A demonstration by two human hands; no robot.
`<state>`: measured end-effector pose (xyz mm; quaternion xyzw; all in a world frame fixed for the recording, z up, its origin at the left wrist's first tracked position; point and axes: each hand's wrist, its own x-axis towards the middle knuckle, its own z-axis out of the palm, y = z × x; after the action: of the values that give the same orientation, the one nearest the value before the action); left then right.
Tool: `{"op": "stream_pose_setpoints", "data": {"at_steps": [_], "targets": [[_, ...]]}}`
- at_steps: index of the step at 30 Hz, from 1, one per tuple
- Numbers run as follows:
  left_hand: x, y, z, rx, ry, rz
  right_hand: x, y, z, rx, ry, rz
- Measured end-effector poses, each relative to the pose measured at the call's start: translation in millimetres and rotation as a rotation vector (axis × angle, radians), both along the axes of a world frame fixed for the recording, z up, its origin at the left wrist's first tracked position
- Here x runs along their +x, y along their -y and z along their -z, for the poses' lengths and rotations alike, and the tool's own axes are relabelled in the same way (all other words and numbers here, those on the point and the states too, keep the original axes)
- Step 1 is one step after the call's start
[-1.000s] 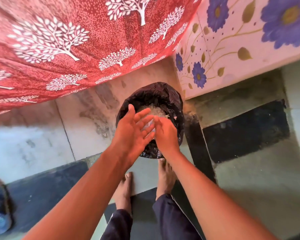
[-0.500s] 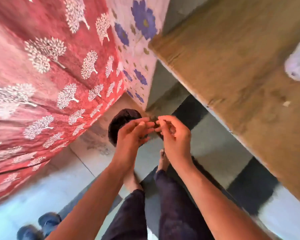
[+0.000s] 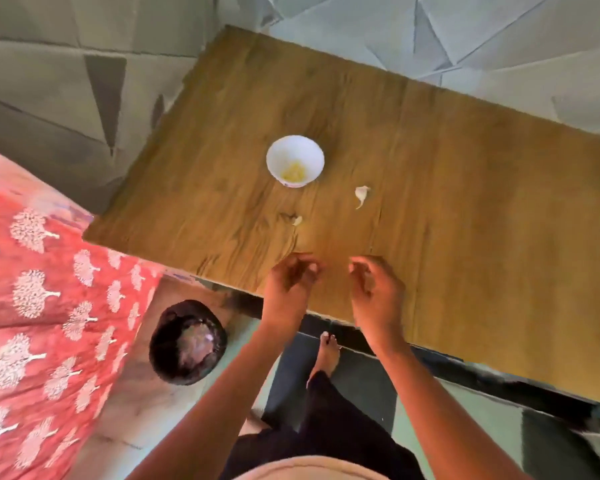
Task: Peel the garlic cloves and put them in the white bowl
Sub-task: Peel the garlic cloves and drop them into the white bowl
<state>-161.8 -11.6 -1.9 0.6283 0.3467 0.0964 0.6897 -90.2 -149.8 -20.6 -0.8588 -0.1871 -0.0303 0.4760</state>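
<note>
A white bowl [image 3: 295,160] with yellowish peeled garlic at its bottom stands on the wooden table [image 3: 465,220]. To its right lies an unpeeled garlic clove [image 3: 361,194], and a small piece of garlic or skin [image 3: 297,220] lies nearer the front. My left hand [image 3: 290,282] and my right hand [image 3: 374,289] hover side by side over the table's front edge, fingers loosely curled and blurred. Neither hand visibly holds anything.
A bin lined with a black bag [image 3: 187,341] stands on the floor below the table's front left. A bed with a red tree-patterned cover [image 3: 49,306] fills the left. My bare foot [image 3: 326,351] is under the table edge.
The view swung up from the bin to the table. Both hands rose from over the bin, where they rubbed together, to above the table's front edge and have drawn apart.
</note>
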Motion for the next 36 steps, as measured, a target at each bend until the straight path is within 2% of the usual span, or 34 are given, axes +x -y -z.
{"op": "stream_pose_setpoints", "data": {"at_steps": [4, 9, 14, 17, 22, 25, 31, 36], "targets": [[67, 14, 4, 0.33, -0.035, 0.16, 58, 24, 14, -0.109, 0.156, -0.018], [148, 18, 14, 0.719, 0.039, 0.227, 102, 34, 34, -0.191, 0.219, -0.082], [198, 13, 29, 0.89, -0.071, 0.256, 104, 39, 39, -0.188, 0.206, -0.13], [197, 14, 25, 0.8, -0.029, 0.174, 106, 39, 36, -0.152, 0.153, -0.13], [174, 17, 16, 0.336, 0.024, 0.107, 112, 28, 18, 0.007, -0.086, -0.036], [165, 14, 13, 0.168, 0.046, 0.076, 122, 17, 6, 0.057, -0.209, -0.034], [161, 7, 10, -0.021, 0.05, 0.06, 132, -2, -5, 0.091, -0.313, 0.035], [158, 0, 10, 0.017, 0.078, 0.079, 138, -6, -3, 0.075, -0.351, 0.062]]}}
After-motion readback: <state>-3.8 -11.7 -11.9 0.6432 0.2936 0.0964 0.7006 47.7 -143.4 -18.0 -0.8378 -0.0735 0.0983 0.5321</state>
